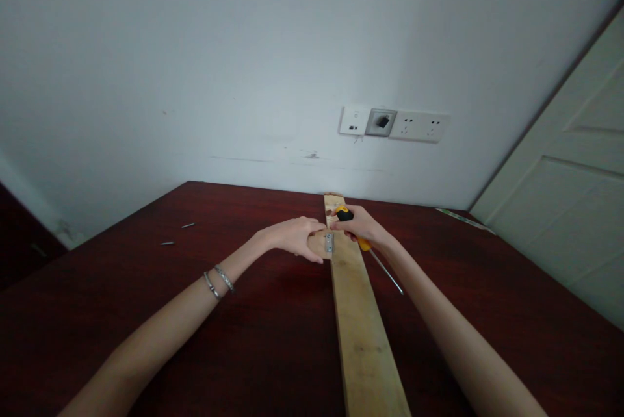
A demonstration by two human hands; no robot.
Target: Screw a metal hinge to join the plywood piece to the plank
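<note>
A long wooden board point(365, 332) lies on the dark red table, running from near me toward the wall. Against its left edge sits a small rounded wooden piece point(318, 245), and a metal hinge point(329, 243) spans the join between the two. My left hand point(297, 236) is closed around the rounded piece, thumb on the near side and fingers on the far side. In my right hand point(361, 223) is a screwdriver point(385, 269) with a yellow and black handle; its shaft points back toward me, to the right of the board. The right fingertips are over the board, just beyond the hinge.
Two small metal pins or screws point(188, 225) lie on the table point(234, 352) at the left. Behind stands a white wall with a row of sockets point(419, 126). A thin printed strip point(465, 219) rests at the table's far right edge, near a white panelled door point(575, 189).
</note>
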